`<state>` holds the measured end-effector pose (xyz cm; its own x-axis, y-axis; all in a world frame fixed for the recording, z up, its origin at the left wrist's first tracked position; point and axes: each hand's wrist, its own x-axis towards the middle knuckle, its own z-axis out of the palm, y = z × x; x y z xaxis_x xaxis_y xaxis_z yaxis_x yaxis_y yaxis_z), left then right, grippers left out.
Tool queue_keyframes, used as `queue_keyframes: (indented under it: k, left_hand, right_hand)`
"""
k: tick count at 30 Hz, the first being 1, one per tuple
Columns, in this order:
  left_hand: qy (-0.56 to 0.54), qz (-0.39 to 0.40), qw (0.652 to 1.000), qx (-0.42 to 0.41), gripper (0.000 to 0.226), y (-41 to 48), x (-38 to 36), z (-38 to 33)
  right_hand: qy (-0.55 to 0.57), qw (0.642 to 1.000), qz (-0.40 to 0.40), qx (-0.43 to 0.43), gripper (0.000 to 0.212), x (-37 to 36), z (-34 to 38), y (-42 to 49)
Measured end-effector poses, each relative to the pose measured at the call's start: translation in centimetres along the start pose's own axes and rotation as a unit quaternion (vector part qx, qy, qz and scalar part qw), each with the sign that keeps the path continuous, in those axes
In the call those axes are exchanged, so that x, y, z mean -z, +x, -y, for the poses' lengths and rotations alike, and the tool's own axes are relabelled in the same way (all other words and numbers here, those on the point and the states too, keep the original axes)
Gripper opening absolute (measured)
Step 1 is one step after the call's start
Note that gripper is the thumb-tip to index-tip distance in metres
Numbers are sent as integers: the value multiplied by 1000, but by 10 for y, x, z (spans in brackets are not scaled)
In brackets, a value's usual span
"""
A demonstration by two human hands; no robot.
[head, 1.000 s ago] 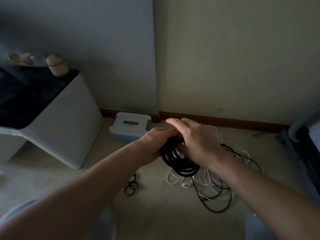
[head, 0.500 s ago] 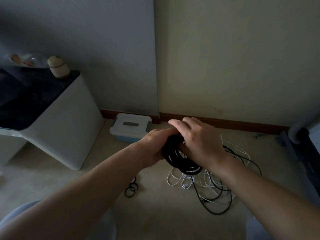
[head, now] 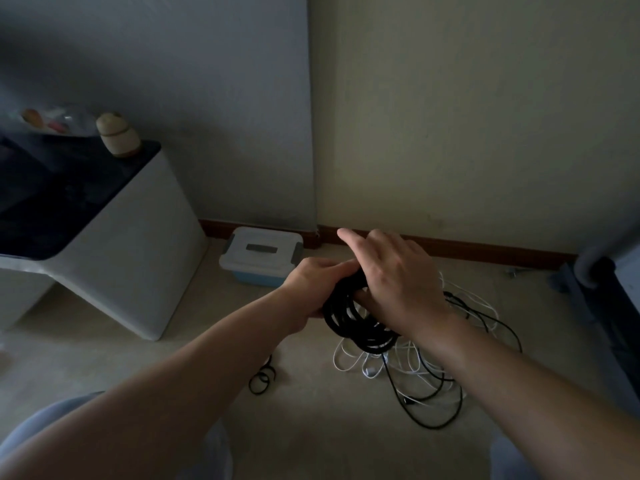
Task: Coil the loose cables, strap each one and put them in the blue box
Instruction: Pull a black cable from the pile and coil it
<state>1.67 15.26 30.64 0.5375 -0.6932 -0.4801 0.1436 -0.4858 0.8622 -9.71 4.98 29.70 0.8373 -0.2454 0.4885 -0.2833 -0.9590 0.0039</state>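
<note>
Black cable coil [head: 360,323] is the item in work: several loops gathered into a ring, held up off the floor between both hands. Left hand [head: 311,289] is closed around the upper left side of the ring. Right hand [head: 398,285] lies over the top right of it, thumb pressed into the loops, index finger stretched out straight and clear of the cable; the other fingers are hidden behind the coil, so how firmly they clamp is hard to say in this dim light.

Judged progress: early. This one cable looks coiled or nearly so. No strap shows on it, though the hands cover part of the ring. Strapping seems to be the step in hand or the one due next.

Left to do: a tangle of loose cables [head: 426,372], white and black mixed, lies on the floor below and to the right of the right hand. None of it is coiled. A small black looped piece [head: 262,379] lies on the floor below the left forearm; it may be straps or a short cable, too small to tell.

Blue box [head: 261,259] sits just beyond the left hand, against the skirting board, white lid shut. Nothing is seen to be stored yet; the lid must come off first.
</note>
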Motion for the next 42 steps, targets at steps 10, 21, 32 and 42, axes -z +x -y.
queue_keyframes:
  k: [10,21,32,42]
  left_hand:
    - [-19,9,1000,16,13,-1,5,3]
    - [-65,-48,997,-17,25,9,15,15]
    - [41,-182,978,-93,34,-1,3,25]
    - [52,-176,974,-132,27,-9,-12,32]
  right_hand:
    - [-22,995,73,-59,85,-3,-5,0]
    - [304,893,96,-319,33,6,7,6]
    - [596,518,167,-590,20,-13,38,31]
    - [603,509,170,-589,48,-54,37,35]
